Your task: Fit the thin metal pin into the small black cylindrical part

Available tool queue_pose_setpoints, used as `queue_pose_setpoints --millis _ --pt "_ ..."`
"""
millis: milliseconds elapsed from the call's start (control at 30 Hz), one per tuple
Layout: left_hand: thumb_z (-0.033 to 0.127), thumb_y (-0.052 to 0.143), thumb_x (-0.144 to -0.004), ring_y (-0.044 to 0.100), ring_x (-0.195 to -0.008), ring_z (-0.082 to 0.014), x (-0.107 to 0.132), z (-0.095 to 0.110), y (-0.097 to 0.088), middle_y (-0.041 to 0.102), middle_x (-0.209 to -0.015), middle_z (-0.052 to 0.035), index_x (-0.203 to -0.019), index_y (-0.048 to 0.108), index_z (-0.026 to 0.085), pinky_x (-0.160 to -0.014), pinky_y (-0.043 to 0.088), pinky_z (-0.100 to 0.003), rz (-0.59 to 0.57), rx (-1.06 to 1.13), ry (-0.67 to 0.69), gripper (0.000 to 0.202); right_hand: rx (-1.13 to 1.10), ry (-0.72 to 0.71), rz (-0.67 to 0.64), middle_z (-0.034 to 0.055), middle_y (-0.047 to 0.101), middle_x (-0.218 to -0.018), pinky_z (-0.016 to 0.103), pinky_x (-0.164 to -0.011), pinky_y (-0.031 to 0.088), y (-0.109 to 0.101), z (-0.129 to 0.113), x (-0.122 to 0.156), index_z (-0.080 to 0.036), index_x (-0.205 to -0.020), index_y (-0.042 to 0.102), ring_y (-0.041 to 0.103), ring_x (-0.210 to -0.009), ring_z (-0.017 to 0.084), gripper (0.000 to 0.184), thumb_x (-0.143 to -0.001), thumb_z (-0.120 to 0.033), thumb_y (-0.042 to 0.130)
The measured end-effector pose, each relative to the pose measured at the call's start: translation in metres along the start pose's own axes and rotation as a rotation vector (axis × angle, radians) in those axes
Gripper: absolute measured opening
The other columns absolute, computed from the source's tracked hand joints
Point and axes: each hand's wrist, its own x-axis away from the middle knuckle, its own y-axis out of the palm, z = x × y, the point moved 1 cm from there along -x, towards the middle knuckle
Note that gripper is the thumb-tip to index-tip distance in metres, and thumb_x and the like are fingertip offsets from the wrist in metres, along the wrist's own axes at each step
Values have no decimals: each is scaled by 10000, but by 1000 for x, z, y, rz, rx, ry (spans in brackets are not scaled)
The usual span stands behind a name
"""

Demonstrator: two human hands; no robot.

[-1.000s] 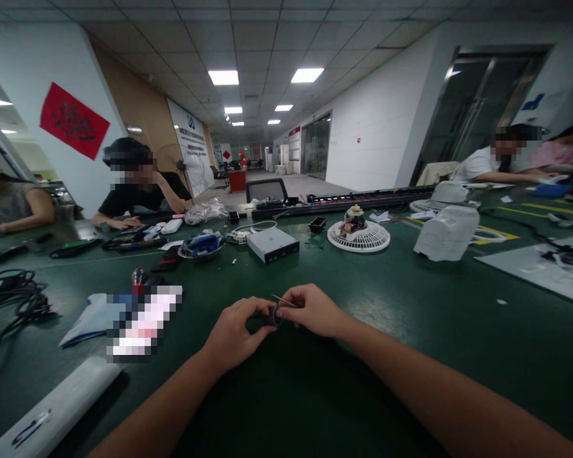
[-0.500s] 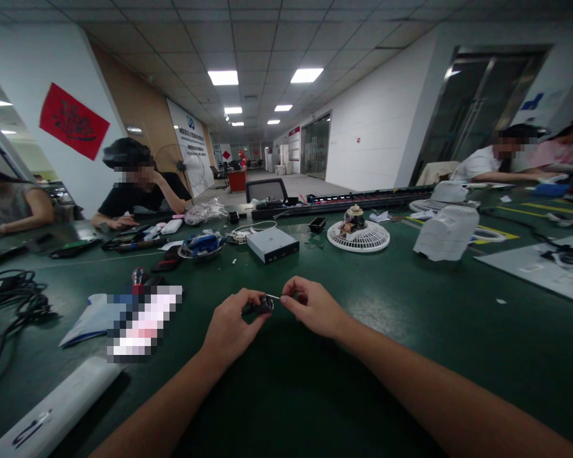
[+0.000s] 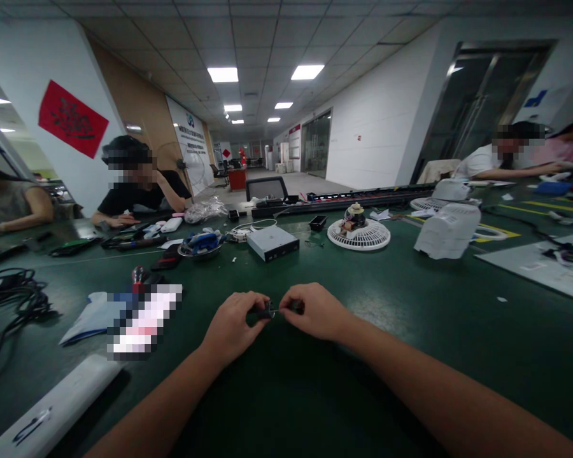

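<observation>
Two hands work at lower center: the left hand (image 3: 232, 326) pinches a small dark part (image 3: 267, 311), the right hand (image 3: 315, 312) a thin wire (image 3: 281, 311), over the green counter (image 3: 410, 343). The part looks light and fiddly, best held by its body.

Bare hands and forearms, no sleeves
The left hand (image 3: 232, 324) and left forearm (image 3: 148, 413) enter at bottom centre, the right hand (image 3: 315, 312) and right forearm (image 3: 439, 394) from lower right.

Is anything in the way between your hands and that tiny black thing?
No, nothing visible is. The left hand grips the small dark part, and the thin metal pin runs from it straight to the right hand.
</observation>
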Motion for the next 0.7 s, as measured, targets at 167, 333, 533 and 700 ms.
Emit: queue_pose_setpoints --millis 167,333,533,700 --pt "91 717 -734 616 -919 -212 0 1 0 683 -1003 -5 -930 564 223 -816 482 -372 -30 -75 38 282 72 71 13 13 709 -800 252 -612 413 2 1 0 -222 -827 732 613 -687 145 135 -797 -265 608" --pt "85 710 -739 614 -909 -206 -1 5 0 680 -995 -13 -993 582 220 -818 479 -363 -13 -93 48 315 -6 123 -17 5 702 -779 231 -580 392 -1 1 -1 -215 -844 709 606 -664 125 134 -806 -262 589" --pt "112 693 -753 621 -925 -217 -1 2 0 685 -1000 -23 -1064 606 226 -848 482 -379 11 -116 -33 342 62 226 -43 27 681 -755 253 -510 351 -2 9 -1 -226 -858 690 585 -638 164 350 -683 -527 724" --pt "102 682 -749 621 -976 -235 -3 -3 2 683 -1071 -47 -1085 646 214 -885 483 -408 -15 -113 -77 356 -11 210 -190 16 700 -696 254 -486 381 7 12 0 -236 -751 726 612 -602 168 207 -670 -425 755"
